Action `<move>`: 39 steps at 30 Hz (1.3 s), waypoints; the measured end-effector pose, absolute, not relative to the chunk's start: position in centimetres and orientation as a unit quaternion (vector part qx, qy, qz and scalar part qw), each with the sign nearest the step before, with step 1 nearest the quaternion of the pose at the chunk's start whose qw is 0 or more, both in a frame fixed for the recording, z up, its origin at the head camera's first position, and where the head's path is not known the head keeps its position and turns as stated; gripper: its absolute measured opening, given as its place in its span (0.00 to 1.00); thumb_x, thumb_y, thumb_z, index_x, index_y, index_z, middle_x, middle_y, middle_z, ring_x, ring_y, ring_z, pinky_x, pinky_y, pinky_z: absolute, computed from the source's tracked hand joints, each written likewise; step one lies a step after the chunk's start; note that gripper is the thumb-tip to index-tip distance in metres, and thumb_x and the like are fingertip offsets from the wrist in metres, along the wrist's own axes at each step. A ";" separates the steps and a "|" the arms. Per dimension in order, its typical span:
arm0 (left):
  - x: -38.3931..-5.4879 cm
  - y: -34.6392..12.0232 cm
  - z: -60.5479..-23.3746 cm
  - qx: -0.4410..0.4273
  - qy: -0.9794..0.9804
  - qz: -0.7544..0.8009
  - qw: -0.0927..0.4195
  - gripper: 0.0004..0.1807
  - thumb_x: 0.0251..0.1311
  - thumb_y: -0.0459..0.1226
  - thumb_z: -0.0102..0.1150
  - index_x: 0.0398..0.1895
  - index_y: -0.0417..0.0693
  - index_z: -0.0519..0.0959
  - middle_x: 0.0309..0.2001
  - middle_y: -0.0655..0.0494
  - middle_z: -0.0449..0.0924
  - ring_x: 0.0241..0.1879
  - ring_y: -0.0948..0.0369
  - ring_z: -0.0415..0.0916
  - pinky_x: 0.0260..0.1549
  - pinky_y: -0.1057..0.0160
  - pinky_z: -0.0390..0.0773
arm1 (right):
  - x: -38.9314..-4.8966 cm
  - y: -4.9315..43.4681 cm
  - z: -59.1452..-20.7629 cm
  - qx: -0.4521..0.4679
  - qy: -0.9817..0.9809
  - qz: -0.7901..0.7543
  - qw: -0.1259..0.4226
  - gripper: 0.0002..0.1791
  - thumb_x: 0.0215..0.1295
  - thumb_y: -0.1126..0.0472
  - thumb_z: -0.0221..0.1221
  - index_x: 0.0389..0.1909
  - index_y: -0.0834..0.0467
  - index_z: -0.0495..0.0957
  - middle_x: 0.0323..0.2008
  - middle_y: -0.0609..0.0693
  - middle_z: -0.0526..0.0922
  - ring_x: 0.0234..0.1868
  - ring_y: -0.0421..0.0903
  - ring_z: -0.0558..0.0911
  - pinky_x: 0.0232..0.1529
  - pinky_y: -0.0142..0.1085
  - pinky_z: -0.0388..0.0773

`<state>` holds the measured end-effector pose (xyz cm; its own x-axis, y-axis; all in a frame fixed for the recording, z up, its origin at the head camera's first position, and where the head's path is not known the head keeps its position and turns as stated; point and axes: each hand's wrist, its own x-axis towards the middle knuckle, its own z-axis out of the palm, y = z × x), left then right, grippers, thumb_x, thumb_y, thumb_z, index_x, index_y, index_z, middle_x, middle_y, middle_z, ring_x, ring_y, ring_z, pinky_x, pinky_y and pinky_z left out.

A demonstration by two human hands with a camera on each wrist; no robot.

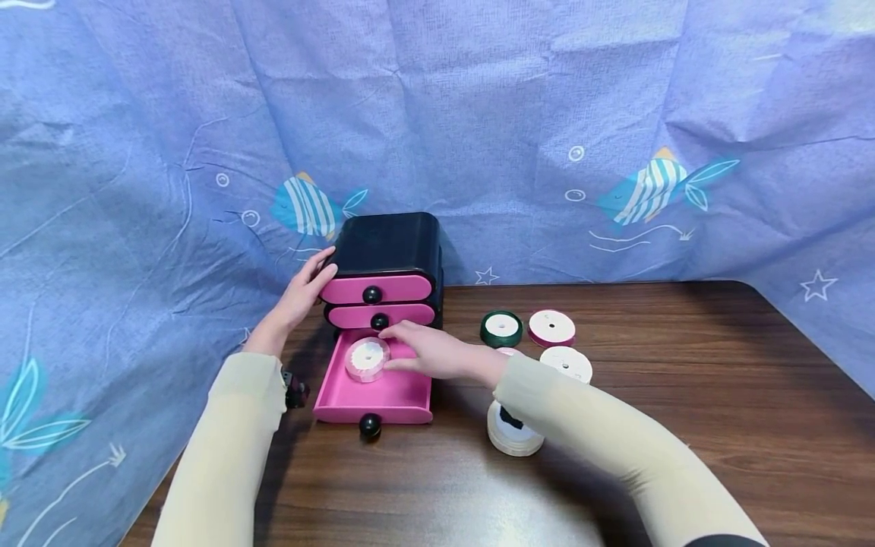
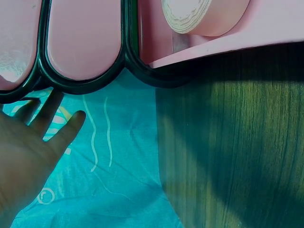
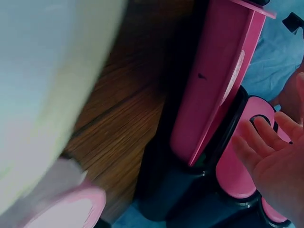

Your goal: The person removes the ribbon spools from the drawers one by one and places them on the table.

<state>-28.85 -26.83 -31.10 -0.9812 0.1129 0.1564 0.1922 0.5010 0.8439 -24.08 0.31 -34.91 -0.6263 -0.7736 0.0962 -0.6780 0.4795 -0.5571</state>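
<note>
A black cabinet (image 1: 393, 235) with pink drawers stands at the back of the table, its lowest drawer (image 1: 403, 391) pulled out. Inside that drawer lies a pale pink ribbon spool (image 1: 368, 358), also visible in the left wrist view as a wound roll (image 2: 228, 16). My right hand (image 1: 437, 351) hovers over the drawer's right side, fingers extended and thumb close to the spool's edge, holding nothing. My left hand (image 1: 301, 296) rests against the cabinet's left side near the top, fingers straight. The left wrist view shows that hand (image 2: 28, 152) beside the cabinet's rounded black edge.
Right of the cabinet are a green spool (image 1: 501, 328), a magenta-edged spool (image 1: 552, 327), a white spool (image 1: 566, 363) and a cream spool (image 1: 514, 437), partly under my right forearm. A small dark object (image 1: 295, 391) sits left of the drawer. A blue curtain hangs behind.
</note>
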 end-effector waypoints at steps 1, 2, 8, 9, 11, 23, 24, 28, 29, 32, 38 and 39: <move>-28.8 -26.9 -31.1 -0.088 -0.865 -0.492 0.040 0.34 0.72 0.52 0.44 0.78 0.54 0.51 0.73 0.40 0.52 0.64 0.44 0.57 0.49 0.49 0.65 | -24.2 -0.1 -35.0 -0.425 0.857 -0.279 0.084 0.31 0.67 0.47 0.60 0.66 0.57 0.69 0.60 0.54 0.73 0.59 0.48 0.73 0.61 0.39 0.66; -28.8 -26.9 -31.2 -0.089 -0.865 -0.492 0.039 0.34 0.72 0.52 0.43 0.78 0.54 0.51 0.73 0.40 0.52 0.65 0.44 0.57 0.50 0.48 0.65 | -24.3 -0.5 -35.0 -0.425 0.859 -0.273 0.085 0.31 0.67 0.47 0.60 0.66 0.57 0.69 0.59 0.53 0.73 0.59 0.47 0.74 0.60 0.39 0.67; -28.6 -26.9 -31.1 -0.089 -0.863 -0.497 0.038 0.35 0.72 0.52 0.43 0.78 0.56 0.50 0.74 0.40 0.50 0.67 0.43 0.55 0.54 0.43 0.62 | -24.6 -2.3 -35.3 -0.421 0.872 -0.232 0.090 0.34 0.65 0.43 0.61 0.68 0.53 0.67 0.56 0.51 0.75 0.55 0.43 0.75 0.57 0.37 0.69; -28.6 -26.9 -31.1 -0.089 -0.862 -0.497 0.039 0.34 0.72 0.52 0.43 0.78 0.56 0.50 0.74 0.40 0.51 0.66 0.43 0.55 0.54 0.43 0.62 | -24.6 -2.5 -35.4 -0.420 0.874 -0.226 0.091 0.35 0.65 0.43 0.60 0.69 0.52 0.66 0.57 0.51 0.75 0.55 0.43 0.74 0.57 0.37 0.68; -28.5 -26.9 -31.0 -0.088 -0.863 -0.496 0.038 0.34 0.72 0.52 0.43 0.78 0.56 0.50 0.73 0.39 0.51 0.66 0.43 0.56 0.53 0.43 0.63 | -24.6 -2.9 -35.6 -0.415 0.878 -0.218 0.096 0.36 0.64 0.42 0.60 0.70 0.51 0.65 0.60 0.50 0.74 0.58 0.42 0.73 0.59 0.36 0.67; -29.0 -26.8 -31.2 -0.094 -0.859 -0.501 0.046 0.33 0.73 0.51 0.44 0.77 0.54 0.53 0.71 0.40 0.57 0.57 0.48 0.63 0.44 0.53 0.67 | -24.8 -4.7 -36.2 -0.398 0.894 -0.178 0.102 0.39 0.66 0.40 0.58 0.74 0.48 0.60 0.69 0.48 0.66 0.70 0.45 0.62 0.63 0.41 0.62; -29.0 -26.8 -31.2 -0.094 -0.859 -0.502 0.046 0.33 0.73 0.51 0.44 0.77 0.54 0.53 0.71 0.40 0.56 0.57 0.48 0.63 0.44 0.52 0.67 | -24.8 -4.8 -36.3 -0.395 0.895 -0.176 0.105 0.39 0.66 0.40 0.58 0.74 0.48 0.59 0.70 0.48 0.65 0.70 0.45 0.61 0.64 0.41 0.62; -28.9 -26.7 -31.2 -0.093 -0.857 -0.504 0.046 0.33 0.73 0.50 0.44 0.77 0.54 0.52 0.71 0.40 0.56 0.57 0.48 0.62 0.45 0.51 0.67 | -25.0 -5.3 -36.5 -0.383 0.901 -0.165 0.117 0.40 0.66 0.39 0.57 0.75 0.48 0.57 0.71 0.49 0.63 0.71 0.47 0.59 0.65 0.42 0.60; -28.9 -26.7 -31.2 -0.093 -0.857 -0.505 0.046 0.33 0.73 0.50 0.44 0.77 0.54 0.52 0.71 0.40 0.56 0.57 0.48 0.62 0.45 0.50 0.67 | -25.0 -5.4 -36.6 -0.378 0.903 -0.163 0.120 0.41 0.66 0.39 0.57 0.75 0.48 0.56 0.71 0.50 0.63 0.71 0.47 0.59 0.65 0.43 0.60; -28.8 -26.7 -31.1 -0.094 -0.857 -0.505 0.046 0.33 0.73 0.50 0.44 0.77 0.54 0.52 0.71 0.39 0.57 0.57 0.48 0.63 0.45 0.49 0.67 | -25.3 -5.7 -36.8 -0.362 0.909 -0.161 0.130 0.43 0.65 0.37 0.57 0.76 0.47 0.54 0.70 0.52 0.64 0.71 0.49 0.60 0.65 0.43 0.60; -28.8 -26.7 -31.1 -0.092 -0.858 -0.504 0.042 0.34 0.73 0.51 0.44 0.77 0.54 0.52 0.71 0.40 0.56 0.58 0.48 0.62 0.44 0.52 0.67 | -25.7 -6.0 -37.1 -0.354 0.909 -0.170 0.140 0.45 0.63 0.37 0.59 0.76 0.47 0.53 0.70 0.53 0.65 0.69 0.49 0.63 0.64 0.42 0.61; -28.9 -26.7 -31.1 -0.091 -0.857 -0.506 0.042 0.34 0.73 0.51 0.44 0.77 0.54 0.52 0.72 0.40 0.55 0.59 0.47 0.61 0.45 0.52 0.67 | -25.7 -6.0 -37.2 -0.357 0.907 -0.175 0.141 0.45 0.62 0.37 0.60 0.76 0.48 0.54 0.70 0.52 0.65 0.69 0.48 0.64 0.64 0.41 0.61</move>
<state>-28.87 -26.68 -31.10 -0.9799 0.1139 0.1636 0.1982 0.4719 0.8591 -25.71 -6.01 -37.16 -0.7053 -0.6968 -0.1304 -0.5980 0.6836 -0.4185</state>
